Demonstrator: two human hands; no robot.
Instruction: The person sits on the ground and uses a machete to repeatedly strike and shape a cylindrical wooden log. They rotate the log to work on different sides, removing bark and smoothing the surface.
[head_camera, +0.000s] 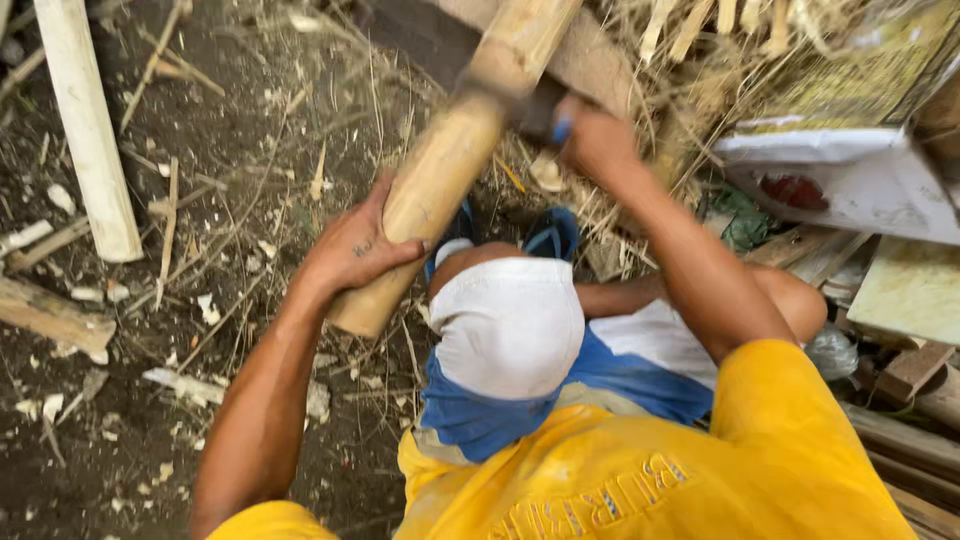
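Note:
A thick yellow bamboo pole (450, 160) slants from the top centre down toward my knee. My left hand (352, 245) grips its lower end from the left side. My right hand (592, 140) is closed on a blurred dark tool with a blue handle (545, 115), pressed against the pole near its joint. Below the hands are my white and blue shorts (510, 330), my bent knees, my yellow shirt (650, 460) and blue sandals (552, 235).
Dark soil (250, 150) is littered with bamboo chips and splinters. A pale bamboo pole (88, 130) lies at the upper left. Cut strips and dry straw pile up at the top right, beside a white board (850, 180) and stacked wood pieces (910, 370).

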